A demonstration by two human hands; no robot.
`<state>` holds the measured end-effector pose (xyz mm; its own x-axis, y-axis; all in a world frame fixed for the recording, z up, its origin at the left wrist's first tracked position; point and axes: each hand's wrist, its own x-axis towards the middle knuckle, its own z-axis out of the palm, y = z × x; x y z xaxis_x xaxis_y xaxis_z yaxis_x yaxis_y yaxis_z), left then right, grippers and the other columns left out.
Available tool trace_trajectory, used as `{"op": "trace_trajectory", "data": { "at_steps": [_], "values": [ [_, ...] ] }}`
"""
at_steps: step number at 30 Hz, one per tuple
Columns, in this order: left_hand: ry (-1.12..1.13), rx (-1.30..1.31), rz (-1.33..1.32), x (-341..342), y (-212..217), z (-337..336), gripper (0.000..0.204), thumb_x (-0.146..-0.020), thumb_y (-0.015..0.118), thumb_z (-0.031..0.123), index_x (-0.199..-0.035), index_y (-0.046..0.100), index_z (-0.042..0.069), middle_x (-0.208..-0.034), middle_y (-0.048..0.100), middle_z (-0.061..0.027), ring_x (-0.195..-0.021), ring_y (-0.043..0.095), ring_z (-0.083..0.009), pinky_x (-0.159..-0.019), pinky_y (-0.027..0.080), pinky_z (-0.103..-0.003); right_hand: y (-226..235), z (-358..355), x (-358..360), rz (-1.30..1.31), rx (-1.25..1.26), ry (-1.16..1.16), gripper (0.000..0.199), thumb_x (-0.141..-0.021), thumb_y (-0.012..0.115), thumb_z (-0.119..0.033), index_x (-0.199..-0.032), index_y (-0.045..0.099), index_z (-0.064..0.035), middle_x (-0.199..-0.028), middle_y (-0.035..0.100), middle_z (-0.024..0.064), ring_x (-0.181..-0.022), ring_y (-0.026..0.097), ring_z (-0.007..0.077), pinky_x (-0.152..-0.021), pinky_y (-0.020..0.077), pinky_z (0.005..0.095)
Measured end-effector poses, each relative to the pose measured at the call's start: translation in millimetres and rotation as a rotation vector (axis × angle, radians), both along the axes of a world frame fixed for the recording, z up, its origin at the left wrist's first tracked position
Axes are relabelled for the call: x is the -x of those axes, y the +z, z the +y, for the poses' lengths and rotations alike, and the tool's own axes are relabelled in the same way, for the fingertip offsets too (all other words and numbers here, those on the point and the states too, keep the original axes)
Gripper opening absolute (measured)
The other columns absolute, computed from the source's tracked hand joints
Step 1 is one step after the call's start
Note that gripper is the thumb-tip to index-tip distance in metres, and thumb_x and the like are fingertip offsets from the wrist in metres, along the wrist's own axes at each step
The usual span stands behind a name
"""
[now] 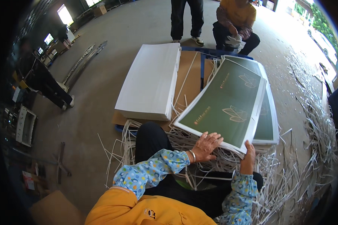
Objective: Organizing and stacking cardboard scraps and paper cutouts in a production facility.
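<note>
A green printed sheet [223, 99] with white borders and pale leaf drawings lies askew over a stack of similar green sheets [265, 125]. It may be several sheets together; I cannot tell. My left hand [205, 147] rests flat on its near edge, fingers stretched out. At the near right corner, my right hand [248, 159] pinches the sheet, thumb on top and the other fingers mostly hidden. To the left stands a tall stack of white sheets [148, 77] on brown cardboard [189, 75]. Narrow white paper strips [229, 161] hang and lie in a tangle below my hands.
A blue pallet [202, 67] shows under the cardboard. Beyond it one person [187, 17] stands and another [236, 18] crouches. More paper strips [319, 131] heap up on the right. On the left are a standing person [45, 75] and long metal rails [84, 62].
</note>
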<state>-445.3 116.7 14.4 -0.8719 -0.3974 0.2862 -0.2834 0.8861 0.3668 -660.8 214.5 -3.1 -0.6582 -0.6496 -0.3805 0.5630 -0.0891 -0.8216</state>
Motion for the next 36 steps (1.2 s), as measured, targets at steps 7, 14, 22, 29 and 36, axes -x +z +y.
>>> {"op": "trace_trajectory", "data": {
  "at_steps": [7,14,22,29,36],
  "values": [
    [0.148,0.210,0.236,1.4,-19.1,-11.5,0.036,-0.066,0.060,0.013,-0.101,0.058,0.005,-0.101,0.056,-0.0077,-0.099,0.052,-0.0234,-0.086,0.040,-0.038,9.3,-1.2,-58.3,-0.002,0.065,0.029,0.024,-0.086,0.053,-0.015,-0.102,0.051,0.0028,-0.094,0.059,0.0107,-0.083,0.058,0.0180,-0.074,0.0472,0.0295],
    [0.109,0.229,0.309,-3.4,-19.2,-21.3,0.027,-0.070,0.055,0.010,-0.096,0.059,0.005,-0.094,0.059,-0.0071,-0.091,0.056,-0.0229,-0.081,0.044,-0.035,16.8,-4.0,-69.2,-0.054,0.068,0.045,0.029,-0.085,0.054,-0.017,-0.105,0.049,0.0035,-0.095,0.057,0.0104,-0.084,0.058,0.0183,-0.074,0.0474,0.0298],
    [0.087,0.246,0.362,-1.7,-9.2,-27.6,0.024,-0.070,0.055,0.010,-0.093,0.060,0.006,-0.092,0.059,-0.0066,-0.088,0.057,-0.0222,-0.079,0.045,-0.035,18.5,-5.0,-68.2,-0.095,0.107,0.086,0.029,-0.085,0.053,-0.017,-0.105,0.049,0.0035,-0.095,0.057,0.0108,-0.084,0.057,0.0190,-0.072,0.0479,0.0303],
    [0.076,0.226,0.363,-10.7,17.0,-42.5,0.020,-0.069,0.055,0.007,-0.088,0.060,0.007,-0.084,0.061,-0.0059,-0.081,0.059,-0.0232,-0.070,0.046,-0.035,19.6,6.7,-45.2,-0.086,0.311,0.311,0.040,-0.089,0.043,-0.042,-0.097,0.052,-0.0039,-0.093,0.059,0.0122,-0.080,0.061,0.0193,-0.065,0.0506,0.0321],
    [0.027,0.264,0.512,-68.5,123.1,-62.0,0.015,-0.074,0.059,0.013,-0.086,0.062,0.004,-0.077,0.063,-0.0093,-0.071,0.062,-0.0259,-0.063,0.048,-0.035,-0.9,5.2,22.6,1.159,-0.256,-0.040,0.056,-0.073,0.069,-0.013,-0.118,0.038,0.0016,-0.108,0.047,0.0147,-0.103,0.046,0.0245,-0.091,0.0368,0.0332]
  ]
}}
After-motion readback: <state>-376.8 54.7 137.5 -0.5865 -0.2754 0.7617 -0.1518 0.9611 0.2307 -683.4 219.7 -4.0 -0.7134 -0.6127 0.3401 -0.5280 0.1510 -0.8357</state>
